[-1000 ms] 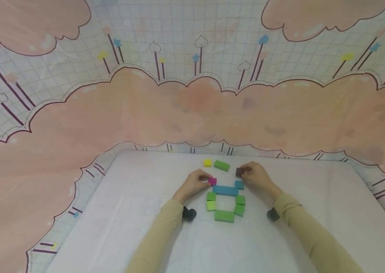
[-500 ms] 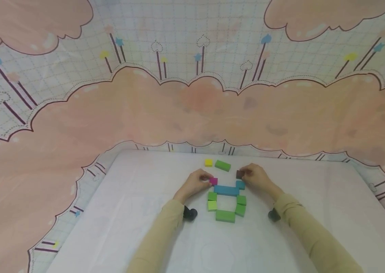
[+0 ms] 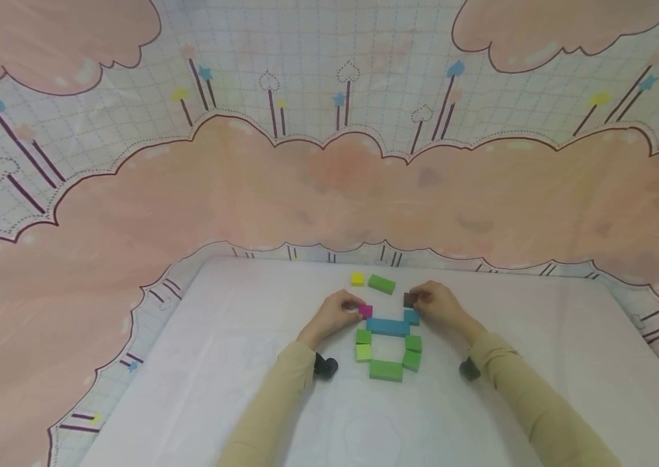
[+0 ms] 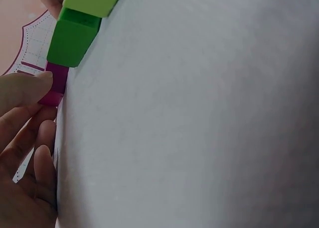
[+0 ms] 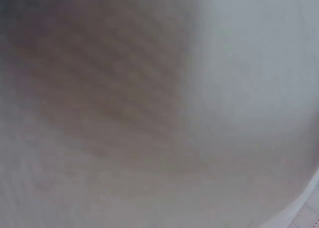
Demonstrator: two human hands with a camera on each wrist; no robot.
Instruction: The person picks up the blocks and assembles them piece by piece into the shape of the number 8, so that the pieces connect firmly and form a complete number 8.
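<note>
My left hand (image 3: pixel 335 315) pinches a magenta block (image 3: pixel 366 311) at the left end of a long blue block (image 3: pixel 388 327). In the left wrist view its thumb lies on the magenta block (image 4: pixel 58 83), beside a green block (image 4: pixel 74 37). Across from it, my right hand (image 3: pixel 439 303) holds a dark brown block (image 3: pixel 408 299) between thumb and fingers, right behind a small blue block (image 3: pixel 411 316) at the long block's right end. The right wrist view is blurred and shows no block.
Below the blue block, several green blocks form a ring, closed in front by a wider green block (image 3: pixel 386 370). Farther back lie a yellow block (image 3: pixel 357 279) and a long green block (image 3: pixel 381 284). A patterned cloth hangs behind the white table (image 3: pixel 236 292).
My right hand has brought the brown block slightly nearer, down to the small blue block. The left hand stays at the magenta block, and the view has shifted a little.
</note>
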